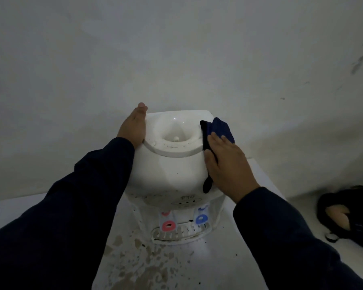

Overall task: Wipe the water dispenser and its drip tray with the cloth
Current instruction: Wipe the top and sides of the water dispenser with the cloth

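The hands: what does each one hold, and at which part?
The right hand presses the blue cloth flat against the dispenser's right side. The left hand steadies its upper left side.

Dim, murky light — wide-angle warp

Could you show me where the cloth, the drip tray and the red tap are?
cloth (220,128): head view, its upper fold.
drip tray (179,235): head view, slotted grille.
red tap (168,225): head view, lever front.
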